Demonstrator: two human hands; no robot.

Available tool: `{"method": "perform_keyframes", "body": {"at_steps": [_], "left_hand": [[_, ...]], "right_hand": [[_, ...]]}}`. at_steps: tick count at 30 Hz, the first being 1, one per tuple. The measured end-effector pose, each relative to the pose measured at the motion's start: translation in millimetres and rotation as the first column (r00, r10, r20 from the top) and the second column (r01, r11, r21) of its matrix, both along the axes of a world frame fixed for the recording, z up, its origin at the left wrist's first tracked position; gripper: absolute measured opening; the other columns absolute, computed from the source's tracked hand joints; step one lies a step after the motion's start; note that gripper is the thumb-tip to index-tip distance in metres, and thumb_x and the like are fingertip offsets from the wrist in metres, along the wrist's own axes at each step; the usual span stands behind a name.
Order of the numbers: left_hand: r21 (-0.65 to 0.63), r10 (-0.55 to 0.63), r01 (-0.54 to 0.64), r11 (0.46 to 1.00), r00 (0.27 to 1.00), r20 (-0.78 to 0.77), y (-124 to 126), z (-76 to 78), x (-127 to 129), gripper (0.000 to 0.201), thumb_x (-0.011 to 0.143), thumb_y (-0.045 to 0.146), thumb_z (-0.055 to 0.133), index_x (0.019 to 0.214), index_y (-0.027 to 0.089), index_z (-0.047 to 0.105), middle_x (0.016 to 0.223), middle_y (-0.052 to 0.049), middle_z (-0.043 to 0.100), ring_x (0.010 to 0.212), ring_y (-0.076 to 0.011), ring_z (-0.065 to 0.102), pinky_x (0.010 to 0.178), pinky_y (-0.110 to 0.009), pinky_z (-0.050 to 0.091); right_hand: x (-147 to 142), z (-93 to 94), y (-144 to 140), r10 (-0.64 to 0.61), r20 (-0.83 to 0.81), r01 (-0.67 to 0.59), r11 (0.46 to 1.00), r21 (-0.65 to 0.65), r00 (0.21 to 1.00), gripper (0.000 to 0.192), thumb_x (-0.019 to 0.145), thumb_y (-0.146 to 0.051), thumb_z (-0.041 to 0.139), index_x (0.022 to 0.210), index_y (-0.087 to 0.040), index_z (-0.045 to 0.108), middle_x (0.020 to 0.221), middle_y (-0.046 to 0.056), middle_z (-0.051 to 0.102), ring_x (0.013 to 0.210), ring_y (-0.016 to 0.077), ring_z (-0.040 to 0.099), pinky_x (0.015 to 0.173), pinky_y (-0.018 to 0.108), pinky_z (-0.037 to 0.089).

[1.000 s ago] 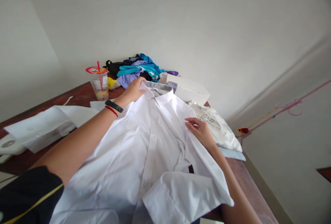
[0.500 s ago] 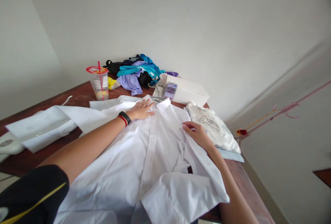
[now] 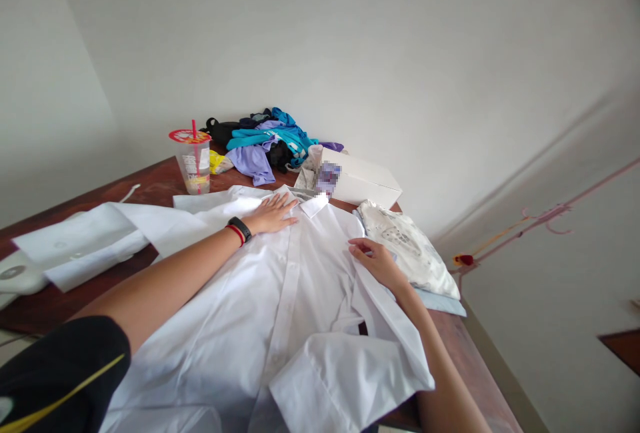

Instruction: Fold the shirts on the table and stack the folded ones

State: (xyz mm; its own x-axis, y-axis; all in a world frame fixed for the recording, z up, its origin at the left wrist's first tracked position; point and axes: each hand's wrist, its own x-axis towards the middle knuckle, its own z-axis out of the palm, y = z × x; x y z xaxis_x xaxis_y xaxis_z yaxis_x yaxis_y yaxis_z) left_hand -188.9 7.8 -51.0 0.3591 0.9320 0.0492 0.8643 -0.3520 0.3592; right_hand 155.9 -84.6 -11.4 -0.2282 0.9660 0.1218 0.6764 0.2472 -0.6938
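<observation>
So far we have the white shirt [image 3: 280,300] spread front-up on the desk [image 3: 150,183], placket closed, one short sleeve turned in near us; we judge the folding barely begun. Our left hand [image 3: 273,213] lies flat, fingers [image 3: 285,202] spread just below the collar. Our right hand [image 3: 377,261] rests on the shirt's right edge, fingers loosely curled; whether they pinch cloth we cannot tell.

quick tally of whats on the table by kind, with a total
white shirt under both hands: 1
heap of coloured clothes, garments too tangled to count: 1
folded printed cloth: 1
plastic cup with straw: 1
white box: 1
white sheets at the left, taken as one lot: 1
total: 6
</observation>
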Motion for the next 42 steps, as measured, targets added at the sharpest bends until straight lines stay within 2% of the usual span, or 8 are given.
{"method": "perform_keyframes", "body": {"at_steps": [16, 29, 42], "left_hand": [[0.03, -0.003, 0.003, 1.0, 1.0, 0.005, 0.2, -1.1, -0.9, 0.077, 0.102, 0.065, 0.045, 0.166, 0.026, 0.027, 0.175, -0.014, 0.01, 0.159, -0.0413, 0.01, 0.124, -0.061, 0.01], [0.006, 0.011, -0.011, 1.0, 0.998, -0.061, -3.0, 4.5, 1.6, 0.08, 0.101, 0.068, 0.039, 0.168, 0.027, 0.022, 0.175, -0.014, 0.007, 0.16, -0.0377, 0.007, 0.125, -0.058, 0.01], [0.037, 0.01, -0.007, 0.999, 0.997, -0.079, 0.8, -2.8, 0.2, 0.08, 0.101, 0.067, 0.038, 0.169, 0.027, 0.02, 0.175, -0.011, 0.006, 0.161, -0.0385, 0.006, 0.125, -0.059, 0.011]], "right_hand": [[1.1, -0.9, 0.7, 0.02, 0.019, -0.02, 1.0, -0.001, 1.0, 0.042, 0.092, -0.051, 0.06, 0.114, -0.019, 0.075, 0.095, 0.007, 0.075, 0.089, 0.0244, 0.069, 0.087, 0.038, 0.053], [0.7, -2.0, 0.7, 0.024, 0.044, -0.023, 1.0, -0.013, 0.999, 0.043, 0.092, -0.052, 0.059, 0.115, -0.019, 0.075, 0.093, 0.007, 0.074, 0.089, 0.0241, 0.068, 0.087, 0.038, 0.052], [-0.3, -3.4, 0.4, 0.025, 0.05, -0.024, 1.0, -0.015, 0.998, 0.045, 0.091, -0.054, 0.059, 0.115, -0.018, 0.074, 0.093, 0.007, 0.075, 0.088, 0.0247, 0.069, 0.087, 0.039, 0.052]]}}
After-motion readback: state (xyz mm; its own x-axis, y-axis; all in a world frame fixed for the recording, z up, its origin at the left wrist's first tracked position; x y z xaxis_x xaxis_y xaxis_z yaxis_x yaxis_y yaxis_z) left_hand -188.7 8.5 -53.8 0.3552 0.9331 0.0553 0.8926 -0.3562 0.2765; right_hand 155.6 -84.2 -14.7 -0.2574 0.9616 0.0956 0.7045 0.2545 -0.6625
